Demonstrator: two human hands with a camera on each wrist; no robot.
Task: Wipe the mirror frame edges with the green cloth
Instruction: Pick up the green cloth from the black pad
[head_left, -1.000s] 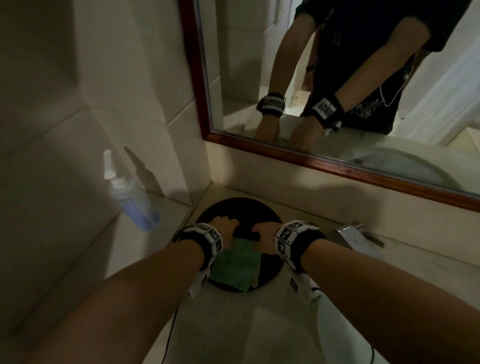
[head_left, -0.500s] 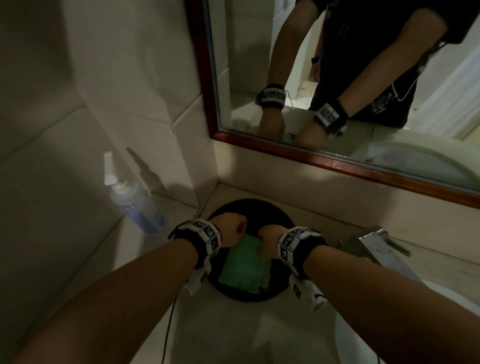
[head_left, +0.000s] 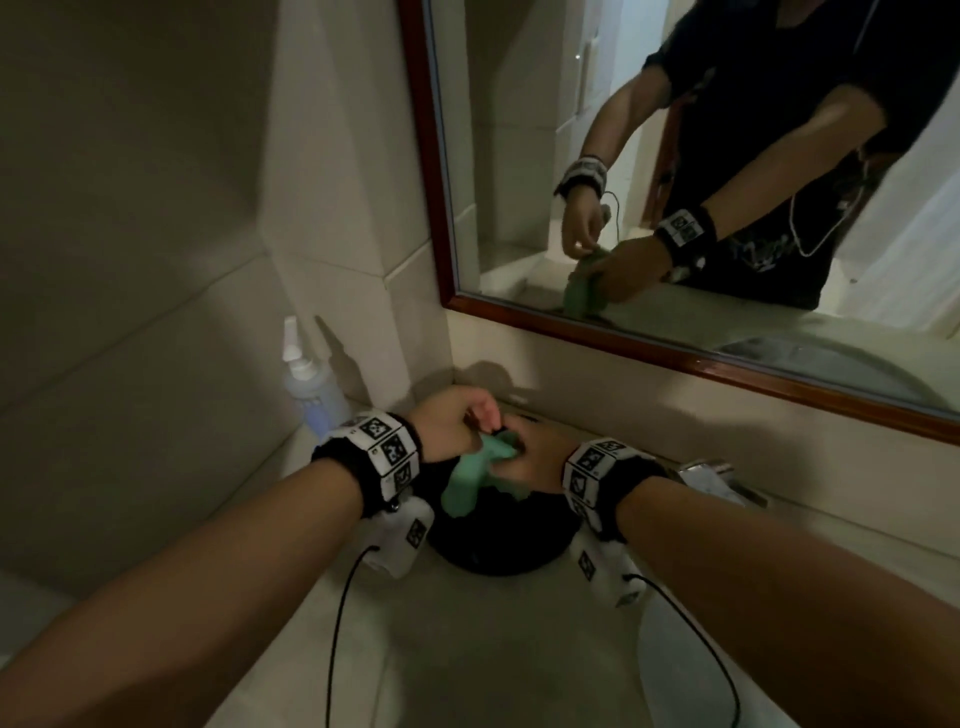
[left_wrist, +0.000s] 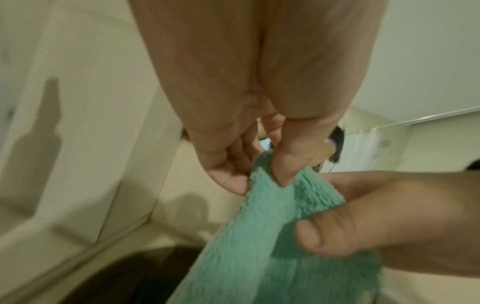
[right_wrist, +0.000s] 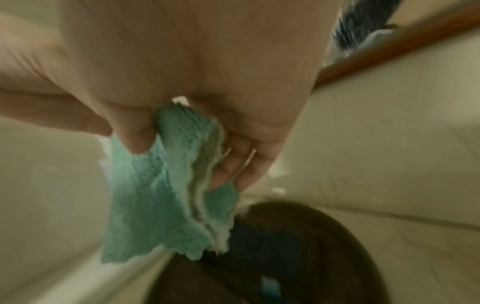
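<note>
A green cloth (head_left: 467, 480) hangs bunched between both hands above a round black tray (head_left: 498, 551) on the counter. My left hand (head_left: 457, 423) pinches its top edge between thumb and fingers (left_wrist: 283, 164). My right hand (head_left: 535, 457) grips the cloth (right_wrist: 166, 197) beside it, fingers curled round the folds. The cloth (left_wrist: 272, 236) droops down toward the tray. The mirror's red-brown wooden frame (head_left: 675, 358) runs along the wall above the hands, its left side (head_left: 426, 156) rising vertically. Both hands and the cloth show reflected in the glass.
A white and blue squeeze bottle (head_left: 311, 389) stands against the tiled wall at left. A chrome tap (head_left: 717, 478) sits to the right of the hands beside a white basin (head_left: 691, 670). Cables hang from both wrist cameras.
Both hands have lifted the green cloth off the black tray, where it lay flat, and it now hangs bunched between them. The head view has tilted up toward the mirror.
</note>
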